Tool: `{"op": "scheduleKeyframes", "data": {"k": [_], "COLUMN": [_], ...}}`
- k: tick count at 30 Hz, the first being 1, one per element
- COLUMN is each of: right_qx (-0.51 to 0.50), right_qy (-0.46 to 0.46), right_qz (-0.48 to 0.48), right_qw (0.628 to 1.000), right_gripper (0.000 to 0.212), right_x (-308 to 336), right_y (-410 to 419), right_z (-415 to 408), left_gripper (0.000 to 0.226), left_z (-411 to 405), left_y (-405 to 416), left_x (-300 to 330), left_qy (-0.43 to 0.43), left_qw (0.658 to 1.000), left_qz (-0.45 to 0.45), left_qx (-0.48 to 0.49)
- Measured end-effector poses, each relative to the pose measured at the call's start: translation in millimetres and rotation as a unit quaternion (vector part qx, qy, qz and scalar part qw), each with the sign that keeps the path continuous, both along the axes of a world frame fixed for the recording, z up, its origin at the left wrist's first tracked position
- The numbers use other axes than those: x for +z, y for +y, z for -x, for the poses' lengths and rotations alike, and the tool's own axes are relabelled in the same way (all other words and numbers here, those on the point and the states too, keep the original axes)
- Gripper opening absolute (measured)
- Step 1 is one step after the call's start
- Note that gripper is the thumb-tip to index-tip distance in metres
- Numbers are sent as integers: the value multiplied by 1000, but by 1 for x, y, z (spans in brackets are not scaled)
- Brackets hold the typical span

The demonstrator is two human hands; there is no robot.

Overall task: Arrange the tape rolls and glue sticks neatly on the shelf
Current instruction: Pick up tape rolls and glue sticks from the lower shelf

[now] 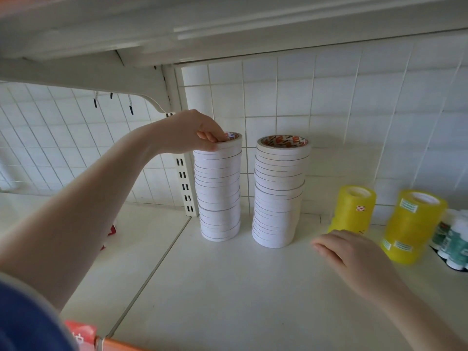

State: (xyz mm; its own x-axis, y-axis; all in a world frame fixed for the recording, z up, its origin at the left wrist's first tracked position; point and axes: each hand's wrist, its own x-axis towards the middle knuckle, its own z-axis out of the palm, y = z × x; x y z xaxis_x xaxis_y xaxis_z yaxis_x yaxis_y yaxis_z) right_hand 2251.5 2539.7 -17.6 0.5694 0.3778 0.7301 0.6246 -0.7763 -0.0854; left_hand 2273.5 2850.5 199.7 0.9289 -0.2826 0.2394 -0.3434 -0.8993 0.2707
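The white shelf (228, 287) is filling the lower half of the frame, backed by a wire grid panel (329, 97). Two tall stacks of white tape rolls are standing upright at centre, apart from each other: the left stack (219, 196) and the right stack (278, 196), the latter leaning slightly with some rolls offset. At right, two shorter columns of yellow tape rolls (354, 211) (415, 229) are standing side by side, blurred. A cluster of small green-and-white containers (453, 239), perhaps the glue sticks, is sitting at the right edge.

The left hand (192, 133) is reaching in from the lower left, its fingers (210, 138) curled round the top roll (229, 144) of the left stack, pinching its rim. The right hand (347, 252) is hovering at lower right, fingers relaxed and holding nothing, just in front of the nearer yellow column.

Judged from this layout, the stacking appears largely done; straightening the uneven columns and ordering the containers seem to be remaining.
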Motion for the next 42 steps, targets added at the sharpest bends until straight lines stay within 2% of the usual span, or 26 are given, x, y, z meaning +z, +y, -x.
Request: {"op": "scheduleKeyframes", "data": {"k": [3,14,22,26,28,31,37,42], "right_qx": [-2,2,-12,-56,-79,-125,-213,-284], "right_qy": [17,32,46,68,79,95,111,95], "right_qz": [-1,7,9,34,52,78,72,19], "right_qw": [1000,999,999,995,992,984,968,954], "right_gripper": [20,31,31,20,14,15,17,24], "right_x": [0,-3,1,2,7,20,40,30], "right_y": [2,9,10,5,-1,-13,-42,-65], "right_z": [2,2,7,10,14,20,46,88], "left_gripper": [27,37,27,29,33,37,40,42], "left_z": [0,8,16,37,52,75,109,120], "left_y": [1,1,-8,-20,-25,-34,-63,-84], "left_x": [0,-3,0,-18,-38,-73,-136,-166], "left_qy": [2,-30,-22,-152,-225,-270,-236,-199], "left_qw": [1000,999,999,985,970,952,947,962], "left_qz": [1,11,-2,-32,-9,42,100,95], "left_qx": [-3,14,36,77,92,138,196,162]}}
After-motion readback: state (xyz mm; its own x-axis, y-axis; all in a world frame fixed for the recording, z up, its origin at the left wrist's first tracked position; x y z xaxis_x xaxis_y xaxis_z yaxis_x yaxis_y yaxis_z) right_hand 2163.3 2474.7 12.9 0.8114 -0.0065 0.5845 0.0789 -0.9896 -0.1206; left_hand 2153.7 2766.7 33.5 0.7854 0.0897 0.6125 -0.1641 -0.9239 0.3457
